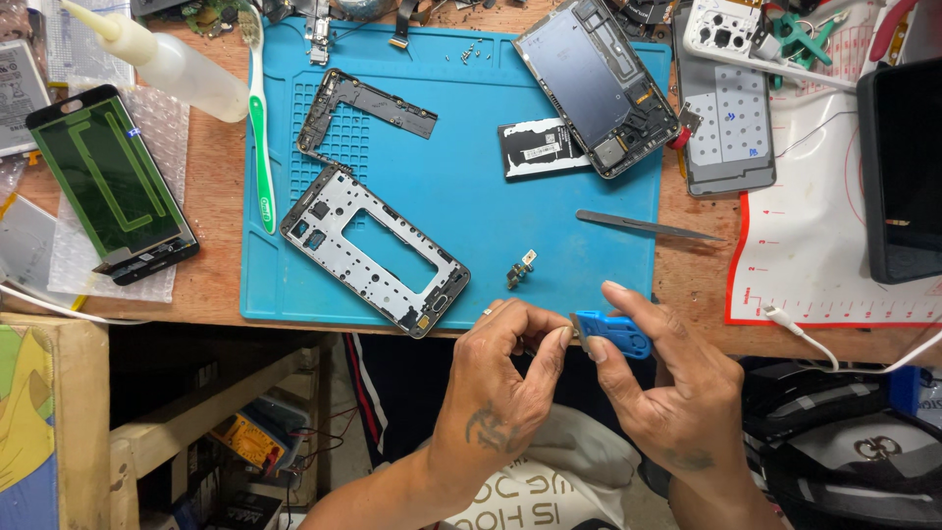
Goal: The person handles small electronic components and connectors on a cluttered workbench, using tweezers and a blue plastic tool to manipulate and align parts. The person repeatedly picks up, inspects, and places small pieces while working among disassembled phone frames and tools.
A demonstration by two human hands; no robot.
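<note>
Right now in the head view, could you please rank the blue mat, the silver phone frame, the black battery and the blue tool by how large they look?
1. blue mat
2. silver phone frame
3 and 4. black battery and blue tool, held in the right hand: they look alike, and the tool is nearer the camera and partly covered, so I will not rank them.

The middle of the blue rubber mat [471, 186] is bare, so a hand can slide in there. On its left lies the grey metal phone frame [375, 249]. A small black battery [542, 147] and a dark open phone [599, 83] block the far right. The thin metal tweezers [648, 227] lie across the right edge.
</note>
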